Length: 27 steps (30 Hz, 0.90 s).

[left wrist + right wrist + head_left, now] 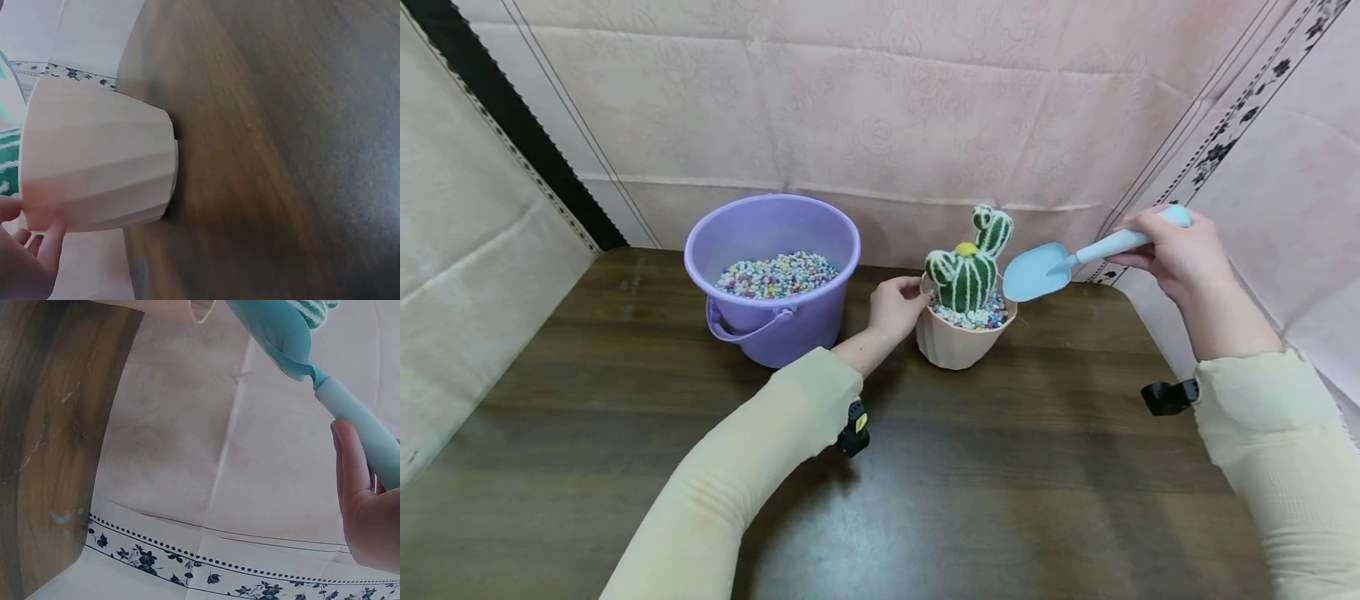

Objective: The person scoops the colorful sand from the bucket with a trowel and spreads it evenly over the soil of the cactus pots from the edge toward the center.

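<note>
My right hand (1183, 250) grips the pale handle of a light blue trowel (1037, 272). The trowel's blade is tilted at the right rim of a cream fluted pot (955, 346). In that pot stands a green-and-white knitted cactus (967, 279) with a yellow tip, amid small pastel pebbles (988, 318). With thumb and fingers, my left hand (895, 312) pinches the pot's left rim. The left wrist view shows the pot (100, 156) upright on the table, fingertips at its rim. In the right wrist view, the trowel (281, 331) overlaps part of the cactus (312, 312).
A purple bucket (775, 337) stands left of the pot, its handle hanging down in front. Many pastel pebbles (778, 277) lie inside. The brown wooden table (970, 500) meets a pink cloth backdrop (880, 117) behind, with cloth at both sides.
</note>
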Tool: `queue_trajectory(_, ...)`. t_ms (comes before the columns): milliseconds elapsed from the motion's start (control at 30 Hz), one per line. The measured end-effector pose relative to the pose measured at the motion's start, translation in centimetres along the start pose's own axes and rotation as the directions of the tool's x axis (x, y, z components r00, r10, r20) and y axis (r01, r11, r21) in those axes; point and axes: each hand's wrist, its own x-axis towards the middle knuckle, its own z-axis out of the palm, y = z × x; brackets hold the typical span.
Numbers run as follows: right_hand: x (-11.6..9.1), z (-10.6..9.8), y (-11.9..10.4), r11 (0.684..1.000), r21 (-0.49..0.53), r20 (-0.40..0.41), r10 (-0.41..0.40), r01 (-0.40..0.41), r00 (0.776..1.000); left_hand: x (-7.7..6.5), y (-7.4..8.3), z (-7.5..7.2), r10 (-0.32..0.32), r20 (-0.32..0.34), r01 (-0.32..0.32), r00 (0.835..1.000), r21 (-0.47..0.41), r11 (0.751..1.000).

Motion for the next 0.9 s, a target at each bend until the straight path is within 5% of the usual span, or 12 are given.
queue_trajectory(200,0.3,-0.5,-0.8,0.998,0.069,-0.003,0.018,-0.017,1.000,-0.4,1.0,-0.8,0.050,0.011,-0.051,0.999,0.023,0.998)
queue_trajectory(367,1.1,-1.0,-1.8,0.971,0.235,-0.020,0.043,-0.037,0.999,-0.9,2.7,-2.4,-0.028,0.019,0.029,0.999,-0.025,0.999)
queue_trajectory(500,2.0,-1.1,-2.7,0.940,0.334,-0.021,0.077,-0.065,0.997,-1.0,3.8,-4.3,-0.052,-0.003,0.052,0.999,-0.080,0.995)
queue_trajectory(900,4.7,1.2,-4.2,0.841,0.523,-0.013,0.168,-0.137,0.986,0.4,6.4,-11.4,0.070,-0.027,-0.074,0.997,-0.187,0.980)
